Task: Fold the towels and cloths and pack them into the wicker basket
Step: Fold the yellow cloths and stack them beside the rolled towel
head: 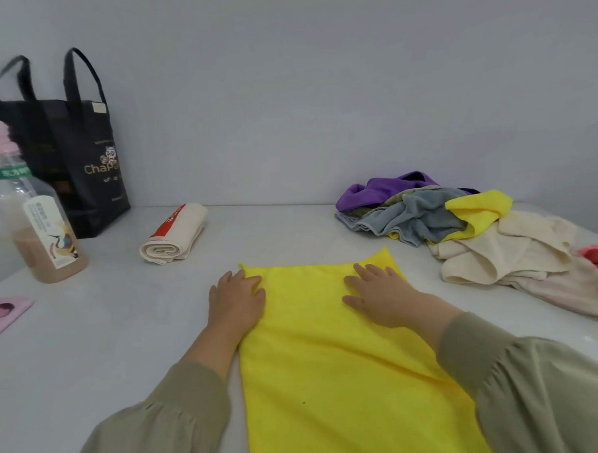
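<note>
While two hands (237, 299) (379, 296) flatten one yellow cloth (338, 372).

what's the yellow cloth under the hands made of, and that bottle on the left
Yellow cloth: probably microfibre, with a matte, fine, fuzzy nap and a stitched edge. Bottle: likely clear plastic, glossy and see-through, showing brownish liquid, with a pink cap; glass cannot be ruled out.

Head view – close, angled down over table (90, 338)
</note>
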Action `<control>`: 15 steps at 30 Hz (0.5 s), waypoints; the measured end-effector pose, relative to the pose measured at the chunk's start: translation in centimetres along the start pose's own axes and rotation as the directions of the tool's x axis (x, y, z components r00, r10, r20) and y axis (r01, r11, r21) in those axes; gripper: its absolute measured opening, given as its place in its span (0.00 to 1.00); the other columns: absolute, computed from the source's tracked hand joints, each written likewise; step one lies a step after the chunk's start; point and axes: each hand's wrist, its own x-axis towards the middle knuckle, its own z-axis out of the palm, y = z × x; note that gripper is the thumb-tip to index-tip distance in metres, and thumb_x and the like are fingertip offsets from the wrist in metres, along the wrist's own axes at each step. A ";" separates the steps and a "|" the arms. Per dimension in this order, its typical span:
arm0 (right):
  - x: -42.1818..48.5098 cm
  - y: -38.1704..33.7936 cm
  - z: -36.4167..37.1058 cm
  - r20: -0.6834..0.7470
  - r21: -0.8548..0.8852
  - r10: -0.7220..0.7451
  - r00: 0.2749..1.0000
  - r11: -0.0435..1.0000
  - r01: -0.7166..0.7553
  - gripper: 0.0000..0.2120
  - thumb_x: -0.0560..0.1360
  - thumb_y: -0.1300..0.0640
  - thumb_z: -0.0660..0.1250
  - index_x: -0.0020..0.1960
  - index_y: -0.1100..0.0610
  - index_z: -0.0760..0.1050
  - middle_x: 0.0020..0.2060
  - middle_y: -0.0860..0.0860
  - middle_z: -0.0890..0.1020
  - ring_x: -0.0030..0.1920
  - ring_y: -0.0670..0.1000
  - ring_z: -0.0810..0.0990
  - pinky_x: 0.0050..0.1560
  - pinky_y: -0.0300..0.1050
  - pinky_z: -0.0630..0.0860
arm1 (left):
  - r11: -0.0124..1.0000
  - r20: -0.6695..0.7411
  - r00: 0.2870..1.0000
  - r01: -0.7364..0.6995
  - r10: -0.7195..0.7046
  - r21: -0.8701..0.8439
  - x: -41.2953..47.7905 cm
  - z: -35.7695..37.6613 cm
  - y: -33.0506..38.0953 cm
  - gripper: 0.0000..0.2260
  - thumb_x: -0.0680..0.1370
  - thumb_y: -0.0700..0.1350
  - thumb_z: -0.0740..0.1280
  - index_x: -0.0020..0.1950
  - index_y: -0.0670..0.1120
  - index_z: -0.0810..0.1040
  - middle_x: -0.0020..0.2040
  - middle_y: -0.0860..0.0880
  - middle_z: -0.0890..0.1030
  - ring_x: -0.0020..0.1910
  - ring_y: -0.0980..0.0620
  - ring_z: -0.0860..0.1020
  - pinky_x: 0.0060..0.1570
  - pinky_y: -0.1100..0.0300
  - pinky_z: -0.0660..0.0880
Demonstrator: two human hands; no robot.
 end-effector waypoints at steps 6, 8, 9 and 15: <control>4.6 5.4 2.7 -0.103 0.288 0.348 0.932 0.907 -0.307 0.31 0.81 0.40 0.48 0.78 0.56 0.49 0.77 0.54 0.54 0.76 0.56 0.54 0.73 0.57 0.54 | 0.990 -0.064 0.991 0.126 -0.121 0.069 2.2 0.5 -0.5 0.20 0.79 0.58 0.57 0.65 0.47 0.70 0.68 0.48 0.71 0.69 0.46 0.65 0.68 0.47 0.61; 5.5 6.0 2.5 -0.136 0.296 0.410 0.902 0.885 -0.358 0.31 0.80 0.39 0.49 0.76 0.58 0.55 0.74 0.55 0.61 0.73 0.57 0.59 0.69 0.56 0.59 | 0.986 -0.107 0.983 0.156 -0.148 0.065 2.8 0.6 -0.6 0.18 0.79 0.58 0.58 0.60 0.47 0.72 0.63 0.48 0.73 0.65 0.46 0.67 0.65 0.48 0.63; 6.0 6.1 2.4 -0.144 0.282 0.432 0.891 0.880 -0.381 0.31 0.80 0.38 0.49 0.74 0.58 0.58 0.72 0.55 0.64 0.71 0.57 0.61 0.68 0.56 0.61 | 0.985 -0.119 0.981 0.160 -0.152 0.057 3.1 0.6 -0.6 0.17 0.79 0.58 0.58 0.59 0.47 0.73 0.63 0.48 0.73 0.65 0.46 0.68 0.65 0.49 0.64; 8.6 6.7 2.4 -0.216 0.390 0.593 0.776 0.781 -0.488 0.26 0.79 0.40 0.53 0.68 0.57 0.68 0.67 0.56 0.68 0.68 0.58 0.64 0.64 0.55 0.64 | 0.978 -0.155 0.966 0.198 -0.205 -0.058 5.2 0.4 -0.5 0.14 0.76 0.58 0.65 0.56 0.50 0.76 0.60 0.49 0.73 0.62 0.47 0.70 0.60 0.52 0.65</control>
